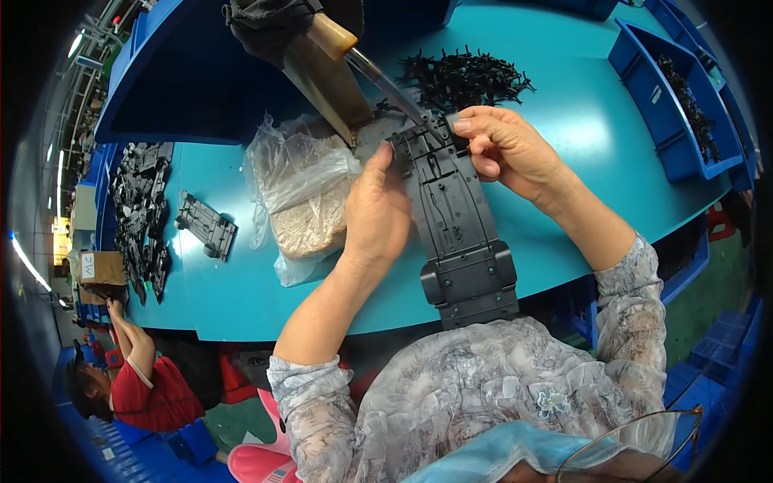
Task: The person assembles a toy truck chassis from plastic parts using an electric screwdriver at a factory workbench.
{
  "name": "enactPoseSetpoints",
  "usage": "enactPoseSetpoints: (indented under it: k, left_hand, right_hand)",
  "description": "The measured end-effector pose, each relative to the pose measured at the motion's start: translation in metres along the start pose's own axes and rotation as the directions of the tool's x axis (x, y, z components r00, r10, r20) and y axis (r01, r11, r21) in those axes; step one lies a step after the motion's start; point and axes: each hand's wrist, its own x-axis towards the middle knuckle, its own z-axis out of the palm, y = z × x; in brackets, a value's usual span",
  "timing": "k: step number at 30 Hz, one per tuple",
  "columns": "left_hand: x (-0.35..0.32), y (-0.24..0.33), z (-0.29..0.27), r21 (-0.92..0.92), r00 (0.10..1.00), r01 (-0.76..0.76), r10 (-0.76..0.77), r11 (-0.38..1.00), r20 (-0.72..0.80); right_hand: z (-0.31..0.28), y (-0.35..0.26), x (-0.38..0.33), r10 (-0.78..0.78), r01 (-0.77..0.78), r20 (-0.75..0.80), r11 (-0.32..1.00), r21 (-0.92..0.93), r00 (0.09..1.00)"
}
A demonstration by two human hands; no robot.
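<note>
A long black plastic chassis, apparently of a toy car, (455,213) lies lengthwise before me, its near end by my body. My left hand (377,205) grips its left edge near the far end, thumb on the edge and other fingers hidden below. My right hand (511,149) is closed in a pinch at the far right corner; whether a small part is between the fingertips cannot be seen. Above, a tool with an amber handle (332,36) and a metal shaft (382,78) slants down, its tip at the chassis's far end.
A plastic-wrapped block (310,201) sits left of my left hand. Small black parts (467,78) are heaped beyond the chassis. Another chassis (205,225) and a pile of black parts (143,213) lie left. A blue bin (676,105) stands right. A person in red (153,390) works at left.
</note>
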Motion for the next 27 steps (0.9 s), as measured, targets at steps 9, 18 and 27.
enactPoseSetpoints:
  k: [9, 18, 27]
  left_hand:
    - [-0.006, -0.034, -0.009, 0.1, 0.96, 0.213, -0.227, 0.972, 0.164]
    - [-0.008, -0.03, -0.003, 0.168, 0.934, 0.173, -0.216, 0.971, 0.286]
    - [-0.006, -0.024, 0.001, 0.094, 0.959, 0.195, -0.21, 0.976, 0.191]
  right_hand:
    - [-0.026, -0.015, -0.013, 0.02, -0.039, -0.089, 0.976, -0.216, 0.996]
    - [-0.024, -0.027, -0.029, -0.008, -0.018, -0.096, 0.963, -0.269, 0.995]
    - [-0.018, -0.024, -0.029, -0.03, 0.023, -0.041, 0.99, -0.142, 0.999]
